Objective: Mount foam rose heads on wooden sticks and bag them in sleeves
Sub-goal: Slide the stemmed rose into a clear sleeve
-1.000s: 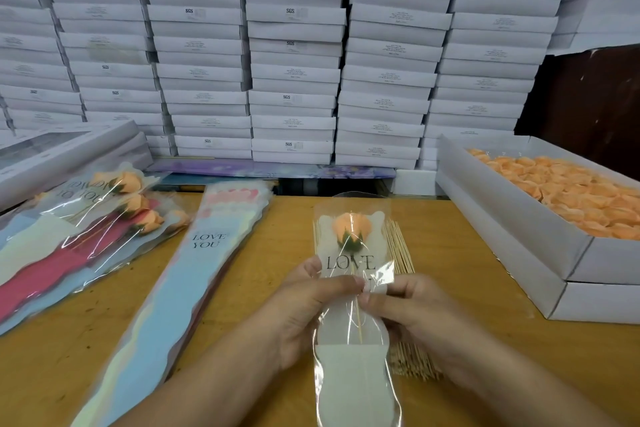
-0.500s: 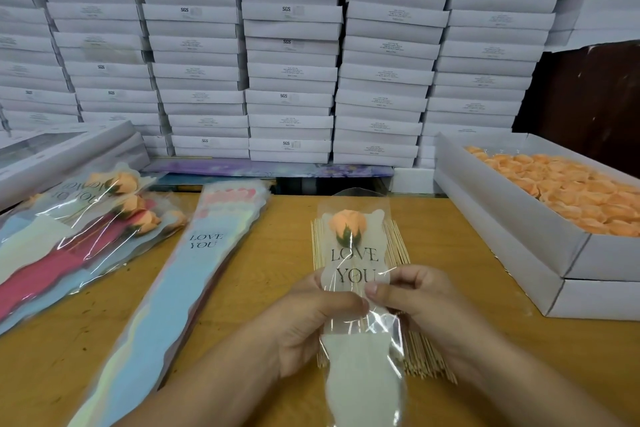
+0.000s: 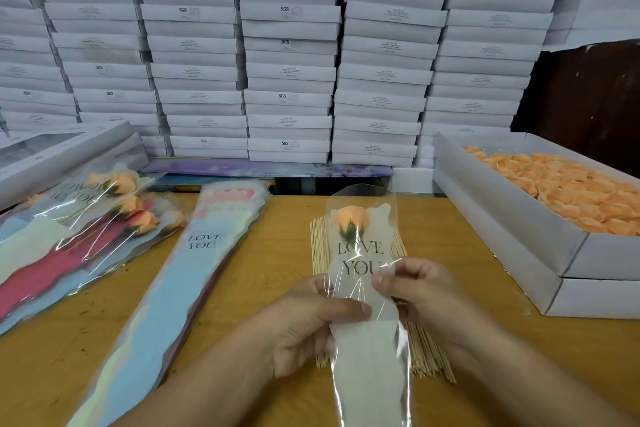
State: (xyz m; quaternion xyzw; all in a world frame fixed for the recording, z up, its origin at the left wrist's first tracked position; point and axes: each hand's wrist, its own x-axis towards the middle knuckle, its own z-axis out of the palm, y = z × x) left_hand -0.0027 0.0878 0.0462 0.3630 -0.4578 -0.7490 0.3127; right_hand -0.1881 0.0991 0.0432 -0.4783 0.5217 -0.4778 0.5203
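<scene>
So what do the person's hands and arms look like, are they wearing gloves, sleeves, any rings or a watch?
Both arms are bare as far as the frame shows: no sleeves reach the forearms. The left hand and the right hand wear no gloves. No ring, watch or bracelet shows on the visible fingers or wrists. The nails look short and unpainted. Parts of the fingers are hidden, so jewellery there cannot be ruled out.

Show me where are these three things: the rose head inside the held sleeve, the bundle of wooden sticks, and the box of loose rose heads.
rose head [image 3: 350, 216]: head view, on the orange petals.
wooden sticks [image 3: 320, 246]: head view, on the bundle's upper left part.
box of rose heads [image 3: 502, 218]: head view, on its white near wall.
</scene>
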